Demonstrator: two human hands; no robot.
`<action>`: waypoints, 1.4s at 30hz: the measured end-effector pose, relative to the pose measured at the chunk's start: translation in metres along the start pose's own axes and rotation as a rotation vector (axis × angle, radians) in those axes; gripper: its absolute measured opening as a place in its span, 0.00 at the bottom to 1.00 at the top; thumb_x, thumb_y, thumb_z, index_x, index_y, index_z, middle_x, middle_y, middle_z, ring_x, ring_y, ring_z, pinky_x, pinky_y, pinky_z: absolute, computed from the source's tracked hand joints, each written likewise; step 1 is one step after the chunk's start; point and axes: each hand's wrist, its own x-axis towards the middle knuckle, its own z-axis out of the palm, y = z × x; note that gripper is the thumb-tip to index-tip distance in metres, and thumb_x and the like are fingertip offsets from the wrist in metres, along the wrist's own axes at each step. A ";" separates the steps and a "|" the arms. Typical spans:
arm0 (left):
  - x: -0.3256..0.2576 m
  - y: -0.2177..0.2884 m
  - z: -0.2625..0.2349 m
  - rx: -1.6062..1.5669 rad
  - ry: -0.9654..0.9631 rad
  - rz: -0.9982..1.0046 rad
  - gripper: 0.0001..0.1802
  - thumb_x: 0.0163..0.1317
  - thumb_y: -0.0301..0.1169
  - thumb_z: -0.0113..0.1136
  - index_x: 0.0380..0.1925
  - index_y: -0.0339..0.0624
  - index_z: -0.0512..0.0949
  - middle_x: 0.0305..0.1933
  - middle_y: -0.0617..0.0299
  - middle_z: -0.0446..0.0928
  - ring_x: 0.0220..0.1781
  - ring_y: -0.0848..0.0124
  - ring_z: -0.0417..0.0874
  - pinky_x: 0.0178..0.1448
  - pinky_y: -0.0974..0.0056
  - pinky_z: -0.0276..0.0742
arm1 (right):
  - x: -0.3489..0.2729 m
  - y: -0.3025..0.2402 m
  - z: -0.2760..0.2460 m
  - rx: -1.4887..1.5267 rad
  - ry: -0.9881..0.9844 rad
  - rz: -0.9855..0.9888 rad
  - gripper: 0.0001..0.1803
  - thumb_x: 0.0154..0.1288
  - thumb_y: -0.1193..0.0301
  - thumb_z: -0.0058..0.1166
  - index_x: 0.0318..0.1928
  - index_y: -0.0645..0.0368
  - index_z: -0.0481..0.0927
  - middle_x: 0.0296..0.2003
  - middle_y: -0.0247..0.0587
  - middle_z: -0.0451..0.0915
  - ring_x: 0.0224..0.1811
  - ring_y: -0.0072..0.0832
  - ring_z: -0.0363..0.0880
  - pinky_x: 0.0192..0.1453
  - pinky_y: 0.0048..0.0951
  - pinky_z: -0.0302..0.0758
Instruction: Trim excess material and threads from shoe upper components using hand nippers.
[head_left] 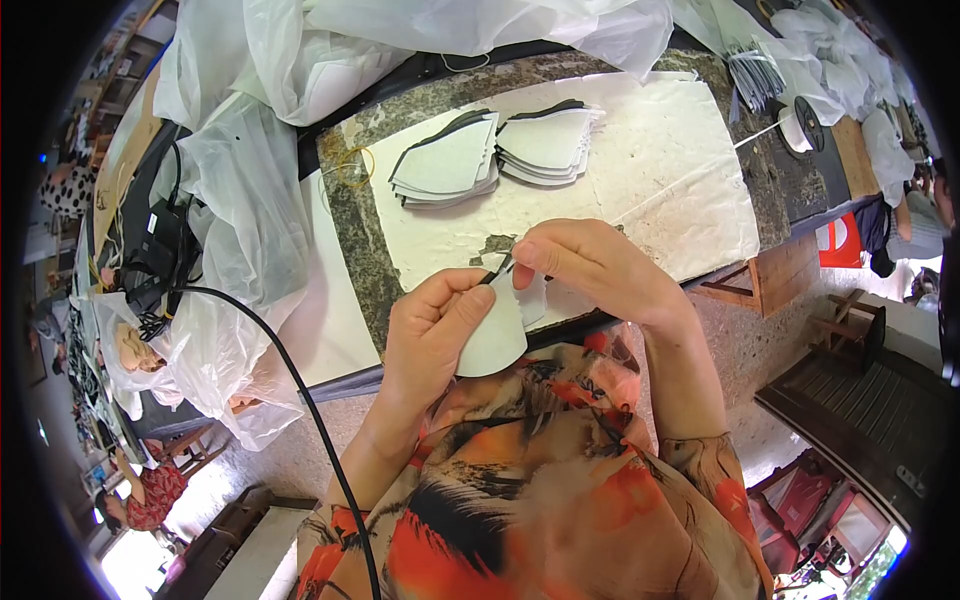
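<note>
Grey-white cut piece [495, 335], flat and stiff-looking, is pinched in both hands over the table's [350, 235] near edge, above the person's lap. Left hand [432, 325] grips its lower left w/ thumb on top; right hand [590, 262] clenches on the upper end, fingers curled over. Top of piece is hidden under those fingers; a dark strip at the pinch is hard to make out. A 2nd pale layer behind the piece is partly covered, can't tell if separate. Long axis runs roughly lower left to upper right, rounded end toward the lap. Two stacks of similar pieces [500, 155] lie farther back on a white sheet [660, 170], well apart. Black cable [300, 385] crosses at left.
</note>
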 end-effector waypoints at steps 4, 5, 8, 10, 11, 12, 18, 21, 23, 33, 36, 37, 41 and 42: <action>0.000 0.004 0.002 -0.007 0.009 -0.021 0.11 0.72 0.29 0.61 0.49 0.32 0.81 0.36 0.65 0.84 0.33 0.83 0.80 0.37 0.75 0.76 | 0.001 0.003 0.001 0.058 0.014 0.034 0.22 0.79 0.57 0.48 0.38 0.63 0.84 0.35 0.37 0.81 0.39 0.23 0.75 0.47 0.28 0.72; 0.001 0.004 0.001 -0.006 0.015 -0.012 0.11 0.72 0.29 0.61 0.49 0.33 0.81 0.36 0.65 0.84 0.34 0.83 0.80 0.37 0.75 0.76 | 0.000 0.003 0.002 0.095 0.033 0.004 0.21 0.79 0.57 0.48 0.38 0.63 0.84 0.34 0.36 0.81 0.39 0.22 0.75 0.47 0.27 0.72; 0.003 0.005 0.000 -0.028 0.020 -0.006 0.11 0.72 0.29 0.62 0.48 0.33 0.81 0.36 0.65 0.84 0.34 0.83 0.80 0.38 0.75 0.76 | -0.001 0.003 0.002 0.097 0.041 -0.026 0.21 0.78 0.57 0.49 0.38 0.63 0.84 0.34 0.35 0.81 0.39 0.21 0.74 0.47 0.26 0.71; 0.003 0.004 -0.001 -0.051 0.020 -0.011 0.11 0.71 0.29 0.62 0.48 0.33 0.81 0.36 0.66 0.84 0.34 0.83 0.80 0.38 0.75 0.76 | 0.000 0.003 0.001 0.063 0.028 -0.026 0.21 0.78 0.57 0.49 0.38 0.63 0.84 0.34 0.34 0.80 0.39 0.21 0.74 0.47 0.26 0.71; 0.003 0.003 -0.002 -0.046 0.016 -0.010 0.11 0.71 0.29 0.62 0.48 0.33 0.81 0.36 0.65 0.84 0.34 0.83 0.80 0.39 0.76 0.76 | 0.002 0.004 -0.001 0.064 0.006 -0.021 0.22 0.78 0.57 0.50 0.38 0.63 0.84 0.33 0.34 0.80 0.39 0.21 0.74 0.47 0.26 0.72; 0.003 0.003 -0.003 -0.041 0.013 -0.010 0.11 0.71 0.29 0.62 0.48 0.33 0.81 0.37 0.65 0.84 0.34 0.83 0.80 0.39 0.76 0.76 | 0.003 0.005 -0.001 0.065 -0.016 -0.015 0.22 0.78 0.57 0.50 0.38 0.63 0.84 0.32 0.33 0.79 0.39 0.22 0.74 0.47 0.27 0.72; 0.004 0.000 -0.007 -0.050 0.041 -0.015 0.11 0.71 0.28 0.62 0.48 0.32 0.81 0.37 0.65 0.85 0.34 0.83 0.81 0.39 0.76 0.76 | 0.002 0.005 -0.009 0.311 0.106 0.103 0.18 0.76 0.58 0.52 0.37 0.59 0.85 0.30 0.25 0.77 0.35 0.14 0.69 0.41 0.19 0.67; 0.002 0.005 -0.005 -0.069 0.027 -0.059 0.11 0.71 0.28 0.62 0.48 0.33 0.81 0.36 0.65 0.85 0.34 0.83 0.81 0.38 0.76 0.76 | -0.003 -0.011 -0.004 0.275 0.138 0.070 0.14 0.72 0.61 0.56 0.37 0.58 0.84 0.30 0.22 0.75 0.33 0.11 0.66 0.38 0.16 0.63; 0.002 0.006 -0.002 -0.056 0.010 -0.047 0.11 0.71 0.29 0.62 0.48 0.33 0.82 0.36 0.65 0.85 0.34 0.83 0.81 0.38 0.76 0.76 | 0.000 -0.008 0.002 0.226 0.111 0.071 0.12 0.71 0.63 0.58 0.36 0.59 0.83 0.29 0.22 0.74 0.33 0.10 0.66 0.37 0.16 0.63; 0.004 0.001 0.000 0.063 -0.026 0.097 0.11 0.71 0.29 0.62 0.49 0.33 0.82 0.35 0.67 0.84 0.34 0.84 0.79 0.38 0.76 0.74 | 0.002 0.005 0.016 0.295 0.218 0.153 0.10 0.69 0.67 0.61 0.34 0.61 0.81 0.27 0.21 0.73 0.32 0.11 0.65 0.36 0.18 0.64; 0.005 0.002 0.000 0.040 -0.044 0.063 0.11 0.71 0.29 0.62 0.48 0.34 0.82 0.35 0.66 0.84 0.34 0.84 0.79 0.37 0.76 0.75 | 0.003 0.011 0.021 0.304 0.279 0.035 0.13 0.67 0.64 0.62 0.34 0.63 0.82 0.25 0.23 0.71 0.28 0.12 0.63 0.31 0.21 0.63; 0.004 0.003 0.001 0.040 -0.043 0.062 0.11 0.71 0.29 0.62 0.48 0.34 0.82 0.35 0.66 0.84 0.34 0.84 0.79 0.37 0.76 0.75 | 0.002 0.010 0.021 0.304 0.279 0.036 0.13 0.67 0.64 0.62 0.34 0.63 0.82 0.25 0.23 0.71 0.28 0.12 0.63 0.31 0.21 0.63; 0.001 0.011 0.004 -0.031 -0.059 -0.002 0.10 0.72 0.29 0.61 0.47 0.34 0.82 0.35 0.66 0.84 0.33 0.83 0.80 0.37 0.76 0.75 | 0.000 0.011 0.022 0.293 0.279 0.061 0.12 0.69 0.65 0.61 0.36 0.63 0.81 0.26 0.23 0.72 0.30 0.12 0.64 0.33 0.21 0.65; 0.002 0.011 0.005 -0.054 -0.063 -0.015 0.09 0.72 0.28 0.61 0.46 0.34 0.82 0.35 0.66 0.84 0.33 0.83 0.80 0.37 0.75 0.75 | 0.000 0.013 0.023 0.285 0.276 0.038 0.12 0.69 0.66 0.61 0.37 0.63 0.81 0.26 0.24 0.72 0.31 0.12 0.64 0.34 0.21 0.65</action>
